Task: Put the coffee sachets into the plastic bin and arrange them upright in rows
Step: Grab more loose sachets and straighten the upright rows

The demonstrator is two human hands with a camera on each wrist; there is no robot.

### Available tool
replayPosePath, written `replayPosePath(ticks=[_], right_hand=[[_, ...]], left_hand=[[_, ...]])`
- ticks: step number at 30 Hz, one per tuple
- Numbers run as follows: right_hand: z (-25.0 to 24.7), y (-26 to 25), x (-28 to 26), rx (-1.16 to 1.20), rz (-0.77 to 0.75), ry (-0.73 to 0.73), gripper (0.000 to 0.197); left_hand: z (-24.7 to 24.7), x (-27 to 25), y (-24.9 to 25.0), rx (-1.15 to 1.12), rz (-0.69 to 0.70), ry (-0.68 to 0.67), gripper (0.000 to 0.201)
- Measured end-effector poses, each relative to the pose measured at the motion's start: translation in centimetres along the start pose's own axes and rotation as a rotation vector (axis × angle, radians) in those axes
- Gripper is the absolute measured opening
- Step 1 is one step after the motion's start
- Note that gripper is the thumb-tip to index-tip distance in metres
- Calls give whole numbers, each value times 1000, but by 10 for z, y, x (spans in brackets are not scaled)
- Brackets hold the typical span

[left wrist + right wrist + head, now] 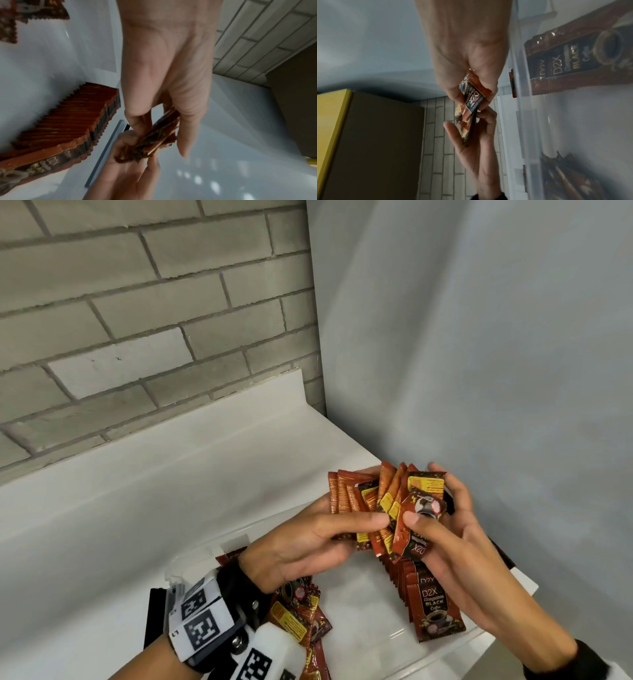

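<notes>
**Kid:** How much is done?

**Helper:** Some of it. One row of sachets [428, 597] already stands up inside the clear plastic bin [442, 652], at about five o'clock from the middle of the head view. The front one faces us and says "D2X".

**Kid:** What are the hands doing?

**Helper:** Both hold a fanned bunch of sachets [380, 501] above the bin. The left hand [308, 546] has its thumb and fingers curled round the bunch. The right hand [455, 546] pinches the front sachet [416, 525] with its thumb on top.

**Kid:** Is that bunch in the bin yet?

**Helper:** No. It is up in the air, at about twelve o'clock from the standing row.

**Kid:** What else is left?

**Helper:** A loose pile of sachets [301, 614] lies flat at seven o'clock, under the left wrist. I cannot tell if it lies inside the bin or just beside it. I think the bunch and the pile must both be stood up in rows, so a good part is left.
</notes>
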State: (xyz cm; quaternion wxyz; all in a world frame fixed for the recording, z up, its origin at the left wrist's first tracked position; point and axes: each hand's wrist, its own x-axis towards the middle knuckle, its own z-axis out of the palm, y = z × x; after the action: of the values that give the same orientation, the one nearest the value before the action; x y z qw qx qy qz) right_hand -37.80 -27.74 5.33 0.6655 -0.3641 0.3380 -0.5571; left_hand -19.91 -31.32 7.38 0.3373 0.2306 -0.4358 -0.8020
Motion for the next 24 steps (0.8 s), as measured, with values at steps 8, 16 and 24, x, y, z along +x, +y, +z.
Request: replayPosePath(ticks=[8, 16, 24], right_hand=[[5, 4, -7, -325, -63, -121, 74], [10, 0, -11, -462, -105, -56, 54], [9, 5, -7, -635, -204, 65, 81]], left_hand=[[23, -1, 3, 26, -65, 7, 42], [17, 3, -6, -218, -99, -70, 71], [11, 7, -4, -58, -138, 56, 48]])
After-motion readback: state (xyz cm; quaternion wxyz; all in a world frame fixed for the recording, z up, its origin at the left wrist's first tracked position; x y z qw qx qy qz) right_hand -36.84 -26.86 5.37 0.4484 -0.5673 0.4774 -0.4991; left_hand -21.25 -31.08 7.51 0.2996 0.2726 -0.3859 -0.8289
